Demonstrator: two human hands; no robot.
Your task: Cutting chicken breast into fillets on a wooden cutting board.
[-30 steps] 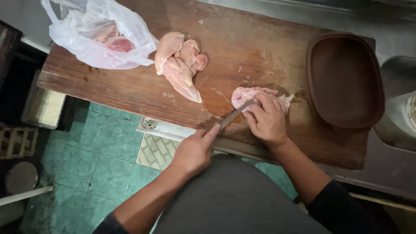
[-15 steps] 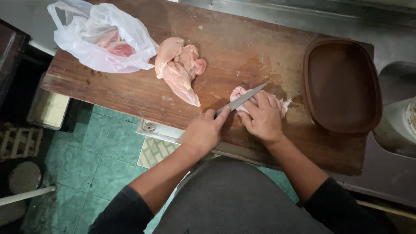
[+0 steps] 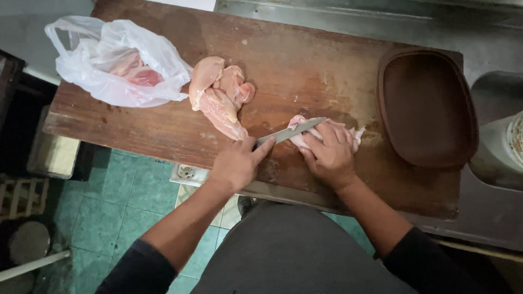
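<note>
My left hand grips the handle of a knife, its forefinger stretched along the blade. The blade lies across a small piece of raw chicken on the wooden cutting board. My right hand presses down on that piece with its fingers curled, hiding most of it. Only the pale ends of the meat show on either side of the fingers.
A pile of raw chicken pieces lies at the board's middle. A white plastic bag with more meat sits at the left end. An oval brown tray rests on the right end, with a metal sink beyond it. Green floor tiles lie below.
The knife's tip rose half a second ago and has now come down flatter across the chicken piece. My right hand has stayed on the meat.
</note>
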